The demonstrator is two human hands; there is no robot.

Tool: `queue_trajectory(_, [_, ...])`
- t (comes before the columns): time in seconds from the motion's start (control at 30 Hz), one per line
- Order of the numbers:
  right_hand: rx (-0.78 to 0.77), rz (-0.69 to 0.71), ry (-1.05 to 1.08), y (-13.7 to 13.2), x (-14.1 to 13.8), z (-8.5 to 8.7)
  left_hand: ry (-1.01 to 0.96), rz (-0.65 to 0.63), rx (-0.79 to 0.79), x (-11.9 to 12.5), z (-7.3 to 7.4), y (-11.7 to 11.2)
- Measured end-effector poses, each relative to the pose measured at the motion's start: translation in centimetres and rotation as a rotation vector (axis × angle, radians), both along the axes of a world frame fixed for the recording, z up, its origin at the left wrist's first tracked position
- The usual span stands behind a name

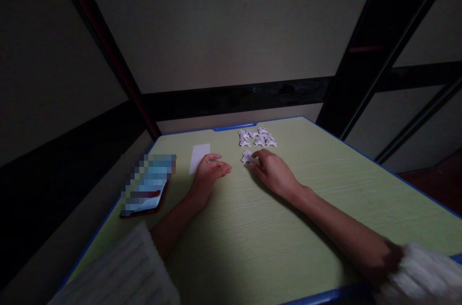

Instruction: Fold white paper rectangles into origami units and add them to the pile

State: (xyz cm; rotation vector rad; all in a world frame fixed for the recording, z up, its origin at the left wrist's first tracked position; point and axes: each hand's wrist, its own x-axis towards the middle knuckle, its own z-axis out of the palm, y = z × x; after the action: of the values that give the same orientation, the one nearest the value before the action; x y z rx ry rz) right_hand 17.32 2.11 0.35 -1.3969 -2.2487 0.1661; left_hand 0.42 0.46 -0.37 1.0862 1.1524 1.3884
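My right hand (273, 170) pinches the right edge of a small white origami frog (247, 156) between thumb and fingertips. The frog lies at or just above the tabletop; the exact contact is hard to see. Across from it, my left hand (211, 173) is held over the table with fingers loosely curved and apart, nothing in them. Partly behind that hand lies a flat white sheet of paper (199, 153). Several similar origami frogs (260, 139) sit grouped just beyond my right hand, some overlapping.
A phone or tablet (147, 184) with a lit, pixelated screen and a dark red edge lies at the table's left side. The pale green table (231, 247) has a blue rim. Light panels with dark bands (238, 98) rise behind it.
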Motion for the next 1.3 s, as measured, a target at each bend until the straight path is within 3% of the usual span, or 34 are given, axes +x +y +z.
queue_trajectory(0.1, [0.011, 0.069, -0.27, -2.7, -1.2, 0.4, 0.025, -0.013, 0.008, 0.0, -0.2, 0.2])
queue_trajectory(0.23, [0.055, 0.021, -0.372, -4.0, -2.1, 0.3, 0.057, -0.021, 0.017, 0.0, -0.2, 0.2])
queue_trajectory(0.43, [0.042, -0.035, -0.379, -3.3, -2.0, 0.2, 0.075, -0.026, 0.021, 0.1, 0.0, 0.0])
queue_trajectory(0.9, [0.012, 0.016, -0.39, -2.9, -1.7, 0.5, 0.101, -0.039, 0.027, 0.1, -0.4, 0.3])
queue_trajectory(1.3, [0.034, -0.092, -0.371, -1.4, -1.0, 0.1, 0.139, -0.066, 0.032, 0.2, 0.0, 0.0])
